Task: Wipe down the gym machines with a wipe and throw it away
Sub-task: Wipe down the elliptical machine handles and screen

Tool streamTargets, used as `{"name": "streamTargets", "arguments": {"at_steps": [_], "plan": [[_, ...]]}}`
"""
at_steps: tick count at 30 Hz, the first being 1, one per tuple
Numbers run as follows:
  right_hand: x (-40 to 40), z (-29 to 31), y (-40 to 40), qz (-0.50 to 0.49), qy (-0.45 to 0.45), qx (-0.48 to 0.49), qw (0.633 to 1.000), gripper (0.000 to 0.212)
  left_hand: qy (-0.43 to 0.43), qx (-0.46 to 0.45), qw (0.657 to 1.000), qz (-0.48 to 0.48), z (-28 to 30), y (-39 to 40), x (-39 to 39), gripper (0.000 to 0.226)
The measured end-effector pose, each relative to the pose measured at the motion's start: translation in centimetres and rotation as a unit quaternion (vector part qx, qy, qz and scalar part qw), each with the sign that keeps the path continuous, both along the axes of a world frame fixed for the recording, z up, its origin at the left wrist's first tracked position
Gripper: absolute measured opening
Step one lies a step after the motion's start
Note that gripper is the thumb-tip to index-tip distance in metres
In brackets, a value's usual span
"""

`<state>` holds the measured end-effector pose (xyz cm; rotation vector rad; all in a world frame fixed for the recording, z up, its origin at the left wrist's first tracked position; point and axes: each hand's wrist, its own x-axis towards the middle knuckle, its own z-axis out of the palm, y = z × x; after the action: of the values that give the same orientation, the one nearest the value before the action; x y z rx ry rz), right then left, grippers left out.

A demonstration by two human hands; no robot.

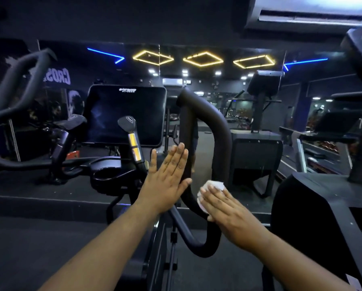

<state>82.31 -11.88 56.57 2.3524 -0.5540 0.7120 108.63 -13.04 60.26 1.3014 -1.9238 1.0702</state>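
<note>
On the handle loop [220, 131], right hand [228, 211] presses the wipe [212, 186] with flat fingers; left hand [167, 177], fingers straight, braces the other side. I'd wrap the wipe around for full coverage.

My right hand [228, 211] covers most of the wipe [211, 185], only a white edge showing past my fingertips. My left hand [167, 177] hides part of the handlebar loop [220, 127]; both forearms leave the bottom edge
</note>
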Motion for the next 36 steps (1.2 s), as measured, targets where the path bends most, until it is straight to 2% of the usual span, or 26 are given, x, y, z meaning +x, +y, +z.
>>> {"name": "streamTargets", "arguments": {"at_steps": [2,5,8,10,12,14,17,19,21,25,26,27,29,32,34,36], "plan": [[1.9,4.7,0.0,0.039,-0.065,0.003,0.997,0.049,-0.018,-0.003,1.000,0.000,0.2,-0.2,1.4,0.081],[5.2,11.9,-0.9,0.028,-0.114,-0.040,0.992,0.050,-0.009,0.014,1.000,0.003,0.7,-0.6,3.3,0.081],[8.2,17.4,-2.4,-0.049,-0.111,-0.064,0.991,0.054,0.025,0.041,0.998,0.036,1.4,-1.8,5.7,0.080],[9.6,19.0,-3.4,-0.107,-0.109,-0.087,0.984,0.055,0.038,0.069,0.994,0.074,1.7,-3.1,7.4,0.079],[10.3,18.6,-3.9,-0.135,-0.116,-0.112,0.978,0.056,0.034,0.103,0.987,0.121,2.1,-4.2,8.6,0.082],[10.5,17.1,-4.5,-0.123,-0.124,-0.126,0.977,0.057,0.030,0.133,0.977,0.163,2.3,-5.8,9.9,0.087],[9.9,13.0,-4.5,-0.084,-0.104,-0.111,0.985,0.068,0.032,0.163,0.969,0.184,1.8,-7.4,11.0,0.093],[9.5,9.9,-4.3,-0.072,-0.087,-0.093,0.989,0.063,0.039,0.181,0.965,0.186,0.9,-8.1,11.1,0.094],[9.2,6.6,-3.8,-0.069,-0.062,-0.068,0.993,0.061,0.047,0.175,0.965,0.188,0.4,-8.4,10.8,0.091],[8.0,1.1,-2.1,-0.056,0.044,-0.047,0.996,0.076,0.041,0.188,0.964,0.185,0.2,-8.3,10.4,0.093],[7.7,0.7,-1.7,-0.041,0.052,-0.042,0.997,0.074,0.037,0.192,0.964,0.183,0.0,-8.2,10.4,0.094],[7.4,1.4,-1.4,-0.019,0.044,-0.044,0.998,0.067,0.035,0.191,0.965,0.176,-0.1,-8.1,10.4,0.095],[7.7,4.4,-1.2,0.022,-0.038,-0.046,0.998,0.052,0.023,0.191,0.965,0.176,-0.8,-8.0,10.4,0.095],[9.1,10.1,-2.2,0.024,-0.177,-0.026,0.984,0.049,0.009,0.186,0.962,0.198,-1.3,-8.1,10.4,0.092],[10.3,11.2,-3.3,-0.014,-0.186,0.006,0.982,0.053,0.017,0.186,0.962,0.197,-1.2,-8.2,10.4,0.092],[11.0,9.0,-4.0,-0.036,-0.183,0.009,0.982,0.056,0.020,0.207,0.958,0.196,-0.8,-8.3,10.3,0.093]]}}
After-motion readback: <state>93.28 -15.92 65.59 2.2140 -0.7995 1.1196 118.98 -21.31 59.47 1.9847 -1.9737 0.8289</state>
